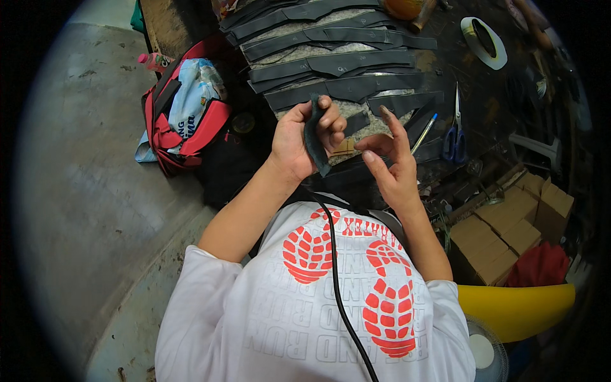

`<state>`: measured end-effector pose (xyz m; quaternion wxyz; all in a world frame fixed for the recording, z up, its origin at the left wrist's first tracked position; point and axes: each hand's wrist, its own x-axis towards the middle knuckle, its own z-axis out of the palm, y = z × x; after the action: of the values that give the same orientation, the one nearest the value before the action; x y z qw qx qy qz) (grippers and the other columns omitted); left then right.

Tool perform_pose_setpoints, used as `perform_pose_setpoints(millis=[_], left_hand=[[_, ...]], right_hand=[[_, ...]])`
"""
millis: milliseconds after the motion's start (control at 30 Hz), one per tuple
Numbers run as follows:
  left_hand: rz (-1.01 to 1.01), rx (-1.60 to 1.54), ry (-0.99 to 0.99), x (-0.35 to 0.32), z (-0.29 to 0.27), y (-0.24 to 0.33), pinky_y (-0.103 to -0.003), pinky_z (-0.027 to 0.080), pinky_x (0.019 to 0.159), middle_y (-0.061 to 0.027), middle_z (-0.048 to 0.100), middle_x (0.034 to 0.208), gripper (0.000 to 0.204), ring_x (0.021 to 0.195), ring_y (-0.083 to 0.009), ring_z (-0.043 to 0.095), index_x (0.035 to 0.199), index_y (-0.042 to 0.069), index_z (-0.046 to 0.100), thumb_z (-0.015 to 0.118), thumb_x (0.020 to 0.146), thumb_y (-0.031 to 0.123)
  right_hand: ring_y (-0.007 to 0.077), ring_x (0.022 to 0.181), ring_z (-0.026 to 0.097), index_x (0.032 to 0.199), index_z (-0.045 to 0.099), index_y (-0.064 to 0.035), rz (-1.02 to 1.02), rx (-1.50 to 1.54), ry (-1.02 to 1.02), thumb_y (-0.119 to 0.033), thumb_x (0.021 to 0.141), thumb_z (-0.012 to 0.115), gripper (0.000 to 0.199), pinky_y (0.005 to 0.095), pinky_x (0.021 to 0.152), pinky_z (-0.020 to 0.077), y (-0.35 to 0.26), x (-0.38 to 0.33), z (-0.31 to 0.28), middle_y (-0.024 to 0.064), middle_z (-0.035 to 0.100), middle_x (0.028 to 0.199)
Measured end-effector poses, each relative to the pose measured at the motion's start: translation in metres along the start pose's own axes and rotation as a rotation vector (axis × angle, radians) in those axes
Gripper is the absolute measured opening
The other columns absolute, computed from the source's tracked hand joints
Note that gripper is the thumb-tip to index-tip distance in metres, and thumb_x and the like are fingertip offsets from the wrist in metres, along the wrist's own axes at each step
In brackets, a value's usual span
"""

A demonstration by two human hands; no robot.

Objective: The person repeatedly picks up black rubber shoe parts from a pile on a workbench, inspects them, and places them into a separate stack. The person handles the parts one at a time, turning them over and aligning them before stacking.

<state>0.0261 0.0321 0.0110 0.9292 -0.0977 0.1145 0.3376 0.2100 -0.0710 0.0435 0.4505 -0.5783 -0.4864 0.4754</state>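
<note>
My left hand [304, 135] is closed on a narrow, dark grey-green strip [314, 141], which looks like leather or cloth and stands nearly upright between thumb and fingers. To its right, my right hand [393, 159] is held up with thumb and fingers apart and nothing in it. Beyond both hands, stacks of long dark cut pieces [344, 63] lie in rows on a speckled board [289, 30]. A smaller dark piece [407, 102] lies just past my right fingertips. Close to the right hand are a pen [424, 134] and blue-handled scissors [455, 141].
A roll of pale tape [484, 42] lies at the far right of the dark worktable. Cardboard boxes [503, 235] stand at the right, near a yellow curved seat [515, 309]. On the left are a red bag [207, 137] and a bottle with a pink cap [154, 61].
</note>
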Motion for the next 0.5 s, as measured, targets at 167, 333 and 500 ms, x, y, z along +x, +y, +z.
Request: perform_pose_setpoints(millis=[167,333,500], left_hand=[[0.074,-0.118,-0.074,0.010,-0.004,-0.006,-0.046,0.055,0.098,-0.0141,0.065,0.098,0.033,0.112,-0.0336,0.063,0.091,0.003,0.058,0.033,0.100,0.023],[0.097,-0.146,-0.109,0.014,-0.004,-0.013,-0.047,0.046,0.110,-0.0157,0.067,0.105,0.028,0.116,-0.0328,0.059,0.085,0.004,0.060,0.041,0.099,0.019],[0.088,-0.136,-0.074,0.012,-0.006,-0.013,-0.048,0.045,0.111,-0.0152,0.068,0.107,0.029,0.116,-0.0330,0.059,0.086,0.004,0.062,0.040,0.098,0.018]], right_hand=[[0.0194,0.093,0.068,0.161,0.024,-0.0046,-0.232,-0.104,-0.085,-0.011,0.082,0.084,0.099,0.0318,0.087,0.0521,-0.003,-0.003,0.015,0.0135,0.070,0.105],[0.0298,0.082,0.071,0.146,0.048,-0.0061,-0.612,-0.332,0.014,-0.005,0.070,0.088,0.086,0.0381,0.072,0.0585,0.008,0.003,0.029,0.0142,0.071,0.100],[0.0295,0.078,0.070,0.144,0.051,-0.0059,-0.665,-0.336,0.048,0.006,0.069,0.082,0.082,0.0377,0.067,0.0564,0.015,0.011,0.027,0.0116,0.072,0.100]])
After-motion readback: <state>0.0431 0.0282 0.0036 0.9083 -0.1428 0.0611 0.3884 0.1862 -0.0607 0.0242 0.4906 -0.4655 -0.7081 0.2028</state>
